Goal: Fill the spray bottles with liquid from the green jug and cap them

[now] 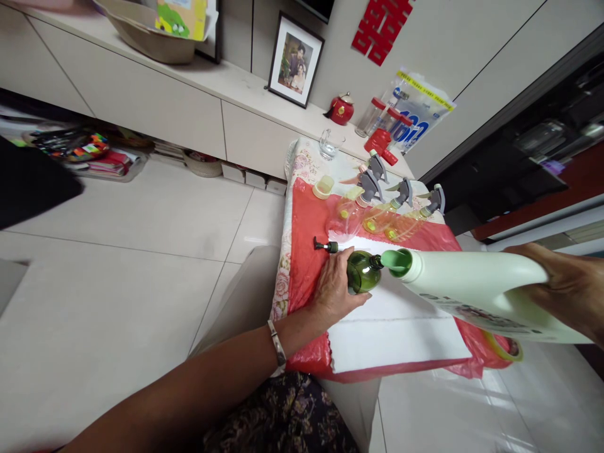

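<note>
Green bottle [362,272] gripped by the left hand [336,290], right hand [572,288] clasping the tilted white jug [472,283].

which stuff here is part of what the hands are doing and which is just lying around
In use: left hand gripping green bottle; right hand tilting white jug, spout at the bottle's mouth; pump head beside them.
Lying about: spray bottles, yellow cap, glass pitcher, red pot, framed photo.

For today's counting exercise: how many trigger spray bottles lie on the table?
4, lying on the red sheet beyond the green bottle: rear spray bottle, left spray bottle, middle spray bottle, right spray bottle. None looks hidden.
</note>
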`<act>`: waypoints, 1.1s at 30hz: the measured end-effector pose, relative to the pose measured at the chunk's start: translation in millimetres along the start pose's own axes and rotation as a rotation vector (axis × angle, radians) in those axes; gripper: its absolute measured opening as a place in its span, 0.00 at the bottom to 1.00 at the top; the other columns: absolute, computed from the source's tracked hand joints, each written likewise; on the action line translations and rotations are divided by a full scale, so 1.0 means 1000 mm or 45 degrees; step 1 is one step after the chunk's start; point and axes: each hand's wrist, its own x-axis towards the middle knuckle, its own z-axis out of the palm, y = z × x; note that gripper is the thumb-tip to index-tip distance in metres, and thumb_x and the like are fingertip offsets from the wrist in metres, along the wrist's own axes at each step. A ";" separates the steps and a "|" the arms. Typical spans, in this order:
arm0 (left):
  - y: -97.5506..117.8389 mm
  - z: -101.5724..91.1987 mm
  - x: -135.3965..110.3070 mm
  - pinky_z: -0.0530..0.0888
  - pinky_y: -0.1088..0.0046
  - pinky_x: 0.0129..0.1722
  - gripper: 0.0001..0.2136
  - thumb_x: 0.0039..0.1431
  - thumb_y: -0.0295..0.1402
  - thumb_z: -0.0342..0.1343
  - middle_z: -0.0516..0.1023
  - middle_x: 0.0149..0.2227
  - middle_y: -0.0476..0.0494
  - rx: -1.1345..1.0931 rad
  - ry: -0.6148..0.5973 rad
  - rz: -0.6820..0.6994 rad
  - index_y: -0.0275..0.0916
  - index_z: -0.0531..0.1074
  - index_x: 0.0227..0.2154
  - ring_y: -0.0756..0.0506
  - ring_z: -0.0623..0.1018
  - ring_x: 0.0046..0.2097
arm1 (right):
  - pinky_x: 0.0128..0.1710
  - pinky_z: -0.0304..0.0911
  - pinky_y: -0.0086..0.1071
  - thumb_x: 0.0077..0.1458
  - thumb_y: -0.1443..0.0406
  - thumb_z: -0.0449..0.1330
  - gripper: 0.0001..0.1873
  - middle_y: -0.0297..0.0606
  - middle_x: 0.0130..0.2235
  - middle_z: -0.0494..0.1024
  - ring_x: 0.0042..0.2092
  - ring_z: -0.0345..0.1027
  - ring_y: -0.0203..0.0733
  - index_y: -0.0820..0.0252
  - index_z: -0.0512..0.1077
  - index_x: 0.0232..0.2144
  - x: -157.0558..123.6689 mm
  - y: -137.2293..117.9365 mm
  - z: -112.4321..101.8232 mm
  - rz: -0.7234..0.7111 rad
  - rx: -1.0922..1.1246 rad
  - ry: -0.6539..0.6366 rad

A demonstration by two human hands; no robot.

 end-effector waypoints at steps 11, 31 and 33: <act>-0.002 0.001 0.000 0.69 0.49 0.61 0.46 0.41 0.27 0.72 0.68 0.58 0.35 -0.005 0.001 0.018 0.41 0.53 0.62 0.32 0.70 0.61 | 0.24 0.57 0.33 0.38 0.47 0.52 0.28 0.30 0.31 0.76 0.27 0.68 0.44 0.40 0.75 0.42 -0.002 0.004 0.000 0.020 0.000 -0.032; -0.002 0.001 0.000 0.68 0.48 0.61 0.46 0.40 0.27 0.72 0.68 0.58 0.35 -0.019 -0.017 -0.001 0.42 0.53 0.62 0.31 0.69 0.62 | 0.25 0.57 0.33 0.40 0.49 0.52 0.27 0.31 0.30 0.76 0.27 0.68 0.44 0.42 0.75 0.43 -0.001 0.005 0.001 -0.025 0.018 -0.020; -0.001 0.000 0.000 0.69 0.47 0.61 0.46 0.41 0.27 0.72 0.68 0.58 0.35 -0.021 -0.016 -0.003 0.42 0.53 0.62 0.31 0.69 0.62 | 0.25 0.57 0.33 0.40 0.48 0.52 0.27 0.32 0.30 0.76 0.26 0.68 0.44 0.43 0.75 0.43 -0.001 0.005 0.001 -0.026 0.009 -0.015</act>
